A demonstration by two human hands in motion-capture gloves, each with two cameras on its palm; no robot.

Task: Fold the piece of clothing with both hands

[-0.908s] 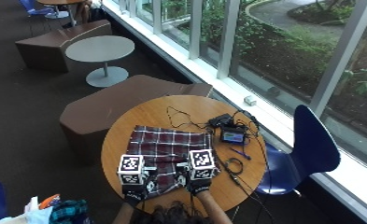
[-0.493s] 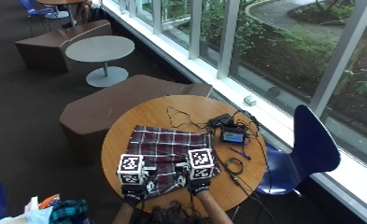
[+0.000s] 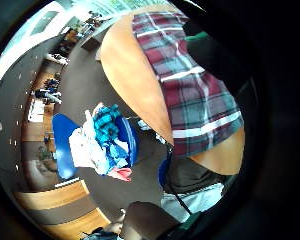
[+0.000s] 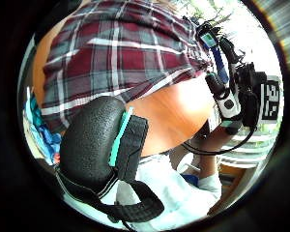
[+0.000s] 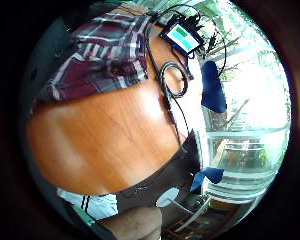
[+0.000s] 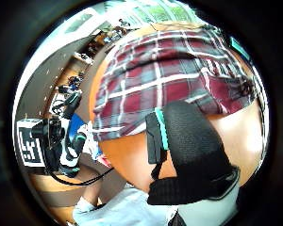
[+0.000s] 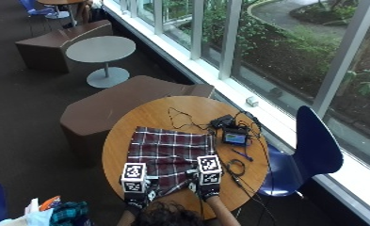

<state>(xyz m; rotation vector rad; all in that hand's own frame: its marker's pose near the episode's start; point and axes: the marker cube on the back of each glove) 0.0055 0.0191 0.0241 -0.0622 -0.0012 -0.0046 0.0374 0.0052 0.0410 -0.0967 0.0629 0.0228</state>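
A dark red plaid garment lies spread flat on the round wooden table. My left hand hovers at the garment's near left corner and my right hand at its near right corner, both by the table's near edge. In the left thumb side palm view the left thumb stretches over the cloth's near hem without pinching it. The right thumb likewise lies over the hem and bare wood. Neither hand holds anything.
To the right of the garment lie a device with a lit screen, a black box, loose cables, a coiled cord and a blue pen. A blue chair stands at the right. A pile of clothes sits on the floor at my left.
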